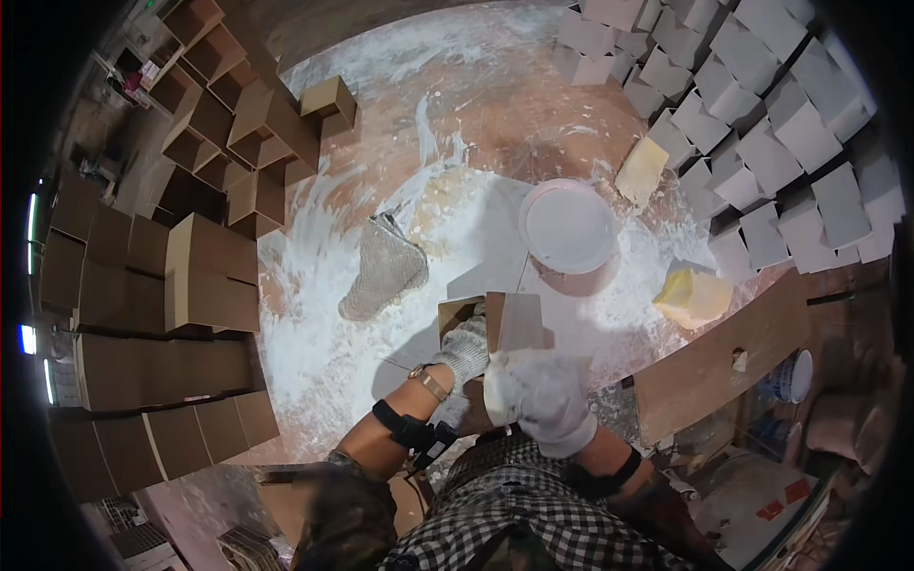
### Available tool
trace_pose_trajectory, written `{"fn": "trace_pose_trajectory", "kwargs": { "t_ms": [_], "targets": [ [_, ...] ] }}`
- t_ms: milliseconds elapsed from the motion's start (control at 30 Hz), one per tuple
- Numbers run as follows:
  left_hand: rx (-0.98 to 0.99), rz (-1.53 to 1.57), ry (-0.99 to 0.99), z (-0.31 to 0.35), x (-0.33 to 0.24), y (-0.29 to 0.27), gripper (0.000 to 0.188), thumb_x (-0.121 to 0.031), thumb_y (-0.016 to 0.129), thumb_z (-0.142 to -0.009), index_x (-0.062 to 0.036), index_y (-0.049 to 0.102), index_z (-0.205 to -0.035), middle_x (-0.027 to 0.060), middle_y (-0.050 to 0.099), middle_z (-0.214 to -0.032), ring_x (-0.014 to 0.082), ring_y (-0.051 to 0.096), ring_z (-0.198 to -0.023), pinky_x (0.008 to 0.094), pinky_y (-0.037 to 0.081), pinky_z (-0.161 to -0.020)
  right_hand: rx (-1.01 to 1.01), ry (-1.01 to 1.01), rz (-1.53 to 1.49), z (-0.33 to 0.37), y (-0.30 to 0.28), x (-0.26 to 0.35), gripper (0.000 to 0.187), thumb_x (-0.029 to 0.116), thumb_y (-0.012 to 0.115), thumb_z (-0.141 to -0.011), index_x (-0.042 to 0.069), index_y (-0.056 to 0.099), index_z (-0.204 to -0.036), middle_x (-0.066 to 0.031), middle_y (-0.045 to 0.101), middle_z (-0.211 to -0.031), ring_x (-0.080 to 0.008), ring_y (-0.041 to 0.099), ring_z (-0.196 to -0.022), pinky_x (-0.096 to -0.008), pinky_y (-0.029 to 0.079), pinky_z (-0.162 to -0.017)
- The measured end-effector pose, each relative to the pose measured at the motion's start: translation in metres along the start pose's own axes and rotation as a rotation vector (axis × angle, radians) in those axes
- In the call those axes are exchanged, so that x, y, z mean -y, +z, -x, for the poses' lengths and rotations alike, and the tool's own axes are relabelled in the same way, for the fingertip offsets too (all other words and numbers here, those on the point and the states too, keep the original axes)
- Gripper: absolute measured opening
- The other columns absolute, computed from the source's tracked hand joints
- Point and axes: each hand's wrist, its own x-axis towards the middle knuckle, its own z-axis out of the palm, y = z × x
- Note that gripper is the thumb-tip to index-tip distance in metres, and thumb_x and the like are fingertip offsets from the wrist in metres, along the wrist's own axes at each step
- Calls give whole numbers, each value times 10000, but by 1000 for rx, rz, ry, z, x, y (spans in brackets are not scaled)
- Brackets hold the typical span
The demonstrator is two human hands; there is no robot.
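Observation:
My left hand point(464, 348), in a grey knit glove, grips a small brown box-shaped piece point(509, 319) by its left side, holding it upright over the white-dusted floor. Against the lower edge of the same piece presses my right hand point(545, 395), in a white glove, with a pale sponge or cloth point(499, 385) under its fingers. A white bucket point(568, 226) full of white liquid stands just beyond the piece. A loose grey mesh glove point(384, 269) lies on the floor to the left.
Two yellow sponges point(692, 296) point(641, 171) lie near the bucket. Stacks of brown boxes point(205, 276) fill the left side; rows of grey-white coated boxes point(762, 143) fill the upper right. A brown board point(724, 357) slants at my right.

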Motion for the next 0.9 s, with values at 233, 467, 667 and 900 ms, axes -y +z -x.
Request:
{"fn": "trace_pose_trajectory", "kwargs": {
  "t_ms": [233,467,667,900],
  "targets": [
    [-47,-8,-48,-22,-16,3,437,-249,562,-866,-22,571,-1238,231,593,-1203,340,594,-1106,420,476,-929,-52,-34,116,-59,-11,-74,182,-6,644,-582,92,644,-735,-57,576,-632,-247,596,-588,-362,459,-531],
    [-125,128,-49,-16,-22,-4,375,-328,603,-828,-28,680,-1040,221,670,-1035,344,651,-1003,435,522,-845,220,-128,148,-7,-26,-2,359,22,655,-611,123,650,-956,-52,619,-782,-240,629,-656,-344,465,-545],
    [-143,35,-16,-37,-27,21,400,-192,620,-803,-83,601,-1187,197,662,-1059,361,636,-996,445,507,-864,144,-113,295,-80,-33,-49,221,58,649,-583,151,635,-783,-40,578,-709,-283,578,-624,-382,404,-523],
    [-84,28,15,-25,-31,-1,327,-262,604,-822,-11,674,-1019,222,663,-1011,366,650,-965,455,528,-825,152,-92,97,-2,-36,9,237,40,632,-636,121,665,-856,-32,557,-688,-266,589,-628,-387,450,-555]
  ]
}}
